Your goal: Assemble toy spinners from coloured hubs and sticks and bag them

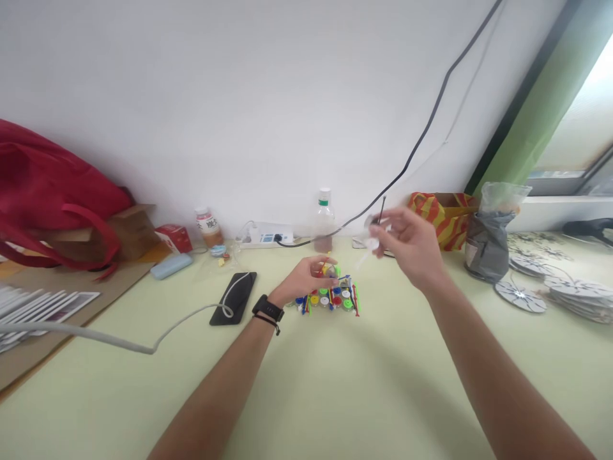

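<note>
Small coloured pieces [338, 300] lie in a cluster on the table: round discs in white, blue, red, green and yellow, with thin red, green, blue and yellow sticks among them. My left hand [311, 280] reaches over the cluster's back left part, thumb and fingers apart in a curve. Red and yellow pieces show between them; whether it touches any is unclear. Raised to the right of the cluster, my right hand [407, 246] pinches a blurred clear and white piece [371, 239] with a thin dark stick [382, 209] pointing up.
A black phone [234, 298] with a white cable lies left of the cluster. Behind stand a clear bottle [324, 220] and a power strip [271, 236]. To the right are a grey bag [488, 246] and flat grey discs [520, 297]. A red bag [52, 185] stands left.
</note>
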